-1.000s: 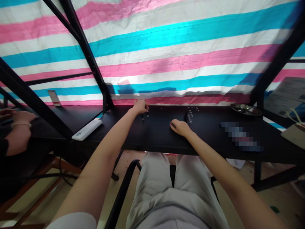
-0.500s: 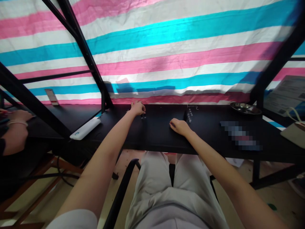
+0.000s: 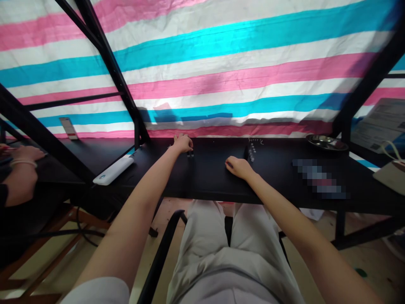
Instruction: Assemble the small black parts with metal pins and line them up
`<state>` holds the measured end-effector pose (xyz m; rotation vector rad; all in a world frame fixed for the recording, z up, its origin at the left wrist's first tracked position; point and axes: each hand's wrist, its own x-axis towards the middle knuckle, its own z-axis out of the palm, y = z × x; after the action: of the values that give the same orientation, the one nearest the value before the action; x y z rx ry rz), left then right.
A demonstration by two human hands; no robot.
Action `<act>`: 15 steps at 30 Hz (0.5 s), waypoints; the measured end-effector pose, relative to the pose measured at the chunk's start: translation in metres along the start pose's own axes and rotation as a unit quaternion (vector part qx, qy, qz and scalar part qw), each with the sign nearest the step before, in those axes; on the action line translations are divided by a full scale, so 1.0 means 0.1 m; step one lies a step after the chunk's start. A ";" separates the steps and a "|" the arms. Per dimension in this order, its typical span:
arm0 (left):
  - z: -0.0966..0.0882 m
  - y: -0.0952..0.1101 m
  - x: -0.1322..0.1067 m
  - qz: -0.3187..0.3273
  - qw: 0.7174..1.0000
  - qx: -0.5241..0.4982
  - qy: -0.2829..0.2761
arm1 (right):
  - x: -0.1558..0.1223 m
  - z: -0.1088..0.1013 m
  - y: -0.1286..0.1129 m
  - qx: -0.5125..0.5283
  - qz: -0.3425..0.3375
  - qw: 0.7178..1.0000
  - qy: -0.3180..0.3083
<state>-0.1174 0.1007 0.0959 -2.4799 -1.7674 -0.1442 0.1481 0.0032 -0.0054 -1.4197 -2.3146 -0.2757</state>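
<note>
My left hand reaches to the far side of the black table, fingers curled over small dark pieces that stand just beside it; what the fingers grip is too small to name. My right hand rests on the table nearer me, fingers loosely curled with the tips hidden. Just beyond it stands a row of small silvery parts.
A white power bank lies at the left. A metal dish sits at the far right, with a blurred patch in front of it. Black frame struts rise on both sides. Another person's hand works at the far left.
My left hand drew slightly left along the table's far edge, over the small dark pieces. The right hand stayed put. The view shifted a little.
</note>
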 end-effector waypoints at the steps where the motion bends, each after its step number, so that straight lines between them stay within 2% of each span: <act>1: 0.00 0.00 0.00 0.001 1.000 0.001 0.001 | 0.00 0.00 0.00 0.000 0.000 1.000 0.000; 15: 0.01 -0.04 0.01 -0.001 1.000 -0.018 0.002 | 0.00 0.01 0.01 0.010 -0.003 1.000 0.002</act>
<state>-0.1207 0.1034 0.0947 -2.5010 -1.7811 -0.1813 0.1487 0.0041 -0.0060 -1.4027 -2.3116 -0.2567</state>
